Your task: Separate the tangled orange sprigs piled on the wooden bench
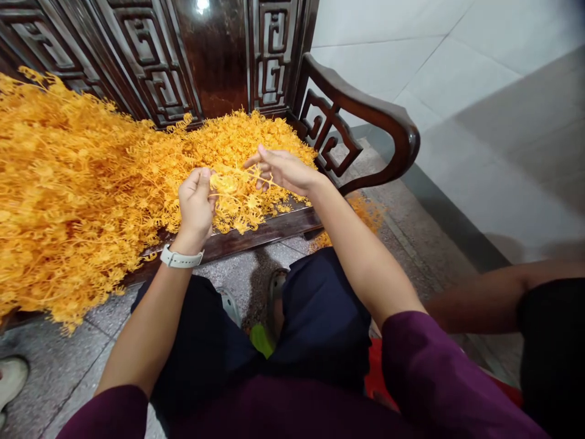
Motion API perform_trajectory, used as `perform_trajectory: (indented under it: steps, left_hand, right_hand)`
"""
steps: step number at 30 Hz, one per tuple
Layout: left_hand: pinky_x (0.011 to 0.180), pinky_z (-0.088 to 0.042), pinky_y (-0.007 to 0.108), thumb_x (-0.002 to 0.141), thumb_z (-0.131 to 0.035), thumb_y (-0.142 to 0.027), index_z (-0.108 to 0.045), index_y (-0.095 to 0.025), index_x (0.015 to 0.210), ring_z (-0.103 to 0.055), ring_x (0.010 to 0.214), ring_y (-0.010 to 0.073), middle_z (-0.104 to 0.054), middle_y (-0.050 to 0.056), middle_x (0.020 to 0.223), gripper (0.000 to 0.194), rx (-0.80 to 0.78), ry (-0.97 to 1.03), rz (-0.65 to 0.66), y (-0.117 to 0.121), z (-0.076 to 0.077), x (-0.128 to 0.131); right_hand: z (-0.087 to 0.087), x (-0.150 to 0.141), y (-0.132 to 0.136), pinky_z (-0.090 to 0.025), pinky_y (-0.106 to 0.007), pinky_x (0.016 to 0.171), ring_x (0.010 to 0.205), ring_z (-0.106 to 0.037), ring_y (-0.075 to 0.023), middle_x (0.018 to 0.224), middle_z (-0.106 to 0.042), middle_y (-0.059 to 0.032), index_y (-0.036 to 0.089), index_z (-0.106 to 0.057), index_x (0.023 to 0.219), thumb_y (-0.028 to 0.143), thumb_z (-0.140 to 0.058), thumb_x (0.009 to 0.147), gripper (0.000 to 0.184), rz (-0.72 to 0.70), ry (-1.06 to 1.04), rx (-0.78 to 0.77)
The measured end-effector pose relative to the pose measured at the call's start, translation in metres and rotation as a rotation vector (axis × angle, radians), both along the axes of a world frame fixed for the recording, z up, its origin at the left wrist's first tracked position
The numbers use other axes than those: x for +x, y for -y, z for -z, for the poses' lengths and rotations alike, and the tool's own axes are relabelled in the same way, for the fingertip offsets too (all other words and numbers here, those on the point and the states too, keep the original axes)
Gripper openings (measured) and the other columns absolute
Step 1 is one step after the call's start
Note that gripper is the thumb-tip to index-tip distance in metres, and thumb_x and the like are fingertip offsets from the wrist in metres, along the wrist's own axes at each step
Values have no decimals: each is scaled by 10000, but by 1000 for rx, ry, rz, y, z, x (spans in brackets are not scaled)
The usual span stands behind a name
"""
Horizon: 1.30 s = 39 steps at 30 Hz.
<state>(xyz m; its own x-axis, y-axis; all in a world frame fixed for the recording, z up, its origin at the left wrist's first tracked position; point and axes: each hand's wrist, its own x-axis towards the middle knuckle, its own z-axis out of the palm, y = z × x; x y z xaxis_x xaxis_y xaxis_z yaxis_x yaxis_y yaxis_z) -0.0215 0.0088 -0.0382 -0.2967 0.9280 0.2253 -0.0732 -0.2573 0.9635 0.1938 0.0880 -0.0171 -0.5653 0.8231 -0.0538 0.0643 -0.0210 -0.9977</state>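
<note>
Fingers pinching orange sprigs over a carved wooden bench, tiled wall beside

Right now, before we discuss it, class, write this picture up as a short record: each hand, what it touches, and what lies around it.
left hand: gripping a tangle of orange sprigs
right hand: fingers touching the same tangle
left wrist: white watch
beside hands: heap of orange sprigs on a dark wooden bench
nearby: another person's arm

No readable text, labels, numbers, or signs
</note>
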Motion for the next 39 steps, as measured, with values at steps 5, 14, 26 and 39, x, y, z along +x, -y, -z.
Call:
perform_trajectory:
  steps: [5, 14, 26, 39]
  left_hand:
    - [408, -211, 269, 976, -650, -571, -475, -228, 701, -249, 418, 97, -310, -57, 544, 473, 16, -104, -3, 3, 1, 3]
    - [564, -335, 318, 1069, -511, -480, -619, -214, 806, -454, 592, 162, -513, 21, 663, 390, 244, -563, 86, 56, -8, 40]
    - [385, -190, 217, 895, -743, -593, -546, -203, 739, -259, 448, 71, -425, -37, 618, 464, -31, 45, 45, 15, 5, 23]
    - [405, -225, 216, 942, -680, -411, -558, -211, 787, -257, 393, 91, -340, -75, 503, 281, -124, 49, 110, 19, 3, 21]
  right_hand:
    - [4, -10, -7, -490, -260, 588, 624, -521, -108, 717, -565, 8, 220, -583, 843, 681, -787, 825, 504, 114, -62, 103]
    - [24, 51, -47, -448, -257, 561, 601, -484, -107, 726, -544, 15, 234, -533, 831, 580, -739, 890, 407, 492, -9, 114]
    - [15, 16, -15, -619, -335, 747, 906, -699, -208, 1234, -713, -178, 168, -705, 1199, 693, -663, 912, 600, -16, 25, -105]
    - [16, 12, -19, -423, -205, 590, 633, -529, -83, 704, -602, 39, 197, -566, 837, 347, -878, 781, 350, 299, -441, -46]
